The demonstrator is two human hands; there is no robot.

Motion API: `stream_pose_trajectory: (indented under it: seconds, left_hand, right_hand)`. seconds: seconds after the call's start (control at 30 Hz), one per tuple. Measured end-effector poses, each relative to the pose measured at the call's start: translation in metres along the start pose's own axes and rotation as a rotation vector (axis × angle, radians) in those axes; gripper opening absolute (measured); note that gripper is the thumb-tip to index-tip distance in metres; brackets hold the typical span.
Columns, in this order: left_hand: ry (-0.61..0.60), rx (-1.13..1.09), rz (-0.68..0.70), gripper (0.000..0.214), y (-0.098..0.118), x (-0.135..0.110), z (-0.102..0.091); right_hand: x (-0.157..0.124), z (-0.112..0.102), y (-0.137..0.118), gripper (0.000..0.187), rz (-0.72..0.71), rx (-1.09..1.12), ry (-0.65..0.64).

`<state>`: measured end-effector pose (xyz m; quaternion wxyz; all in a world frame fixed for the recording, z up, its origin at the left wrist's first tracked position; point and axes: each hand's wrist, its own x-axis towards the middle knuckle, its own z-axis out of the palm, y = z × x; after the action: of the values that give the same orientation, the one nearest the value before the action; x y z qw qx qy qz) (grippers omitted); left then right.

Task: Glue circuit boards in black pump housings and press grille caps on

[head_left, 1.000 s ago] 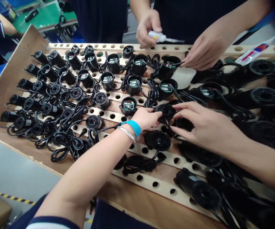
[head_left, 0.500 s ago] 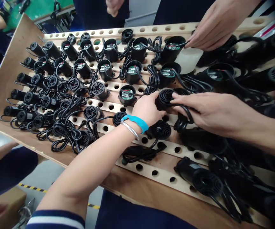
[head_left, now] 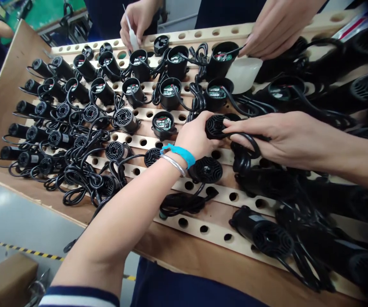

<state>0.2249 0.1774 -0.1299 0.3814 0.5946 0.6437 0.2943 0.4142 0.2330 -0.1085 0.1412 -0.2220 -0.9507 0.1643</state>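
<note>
My left hand (head_left: 196, 136) and my right hand (head_left: 263, 134) are both closed round one black cylindrical pump (head_left: 215, 126) with a grilled end cap, above the perforated wooden rack (head_left: 203, 187). Its black cord (head_left: 246, 153) loops under my right fingers. My left wrist carries a blue band and a silver bangle. Another capped pump (head_left: 205, 169) lies just below my left hand, and an uncapped unit showing a circuit board (head_left: 162, 123) stands to its left.
Several black pumps with tangled cords (head_left: 75, 140) fill the rack's left side, more lie at the right (head_left: 260, 234). A co-worker's hand (head_left: 137, 19) holds a white tube at the far edge; another hand (head_left: 276, 30) rests by a white cup (head_left: 243, 74). A cardboard box (head_left: 5, 277) sits on the floor.
Both my hands have taken hold of the grilled pump and lifted it slightly up the rack. The co-worker's hand with the white tube has moved left along the far edge.
</note>
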Motion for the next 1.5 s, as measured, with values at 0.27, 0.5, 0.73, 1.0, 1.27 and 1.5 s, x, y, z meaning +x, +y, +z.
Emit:
stream_pose_trajectory:
  seconds: [0.27, 0.5, 0.73, 1.0, 1.27, 1.5]
  left_hand:
    - [-0.032, 0.096, -0.067, 0.049, 0.001, -0.002, -0.006]
    - [-0.072, 0.167, 0.057, 0.062, 0.001, 0.0, -0.007]
    - [-0.072, 0.244, 0.049, 0.056, -0.002, -0.001, -0.004]
    - [-0.076, 0.314, 0.083, 0.053, -0.002, -0.002, -0.004]
    - [-0.188, 0.547, 0.049, 0.06, 0.008, -0.004, -0.008]
    - [-0.211, 0.76, 0.028, 0.061, 0.017, -0.005, -0.009]
  right_hand:
    - [0.004, 0.011, -0.026, 0.045, 0.07, -0.286, 0.01]
    - [0.01, 0.014, -0.036, 0.042, 0.185, -0.269, 0.011]
    - [0.004, 0.022, -0.022, 0.036, 0.052, -0.201, 0.09]
    - [0.003, 0.022, -0.013, 0.033, -0.028, -0.186, 0.107]
    - [0.002, 0.024, -0.02, 0.037, -0.101, -0.295, 0.132]
    - [-0.004, 0.021, -0.012, 0.033, -0.126, -0.198, 0.134]
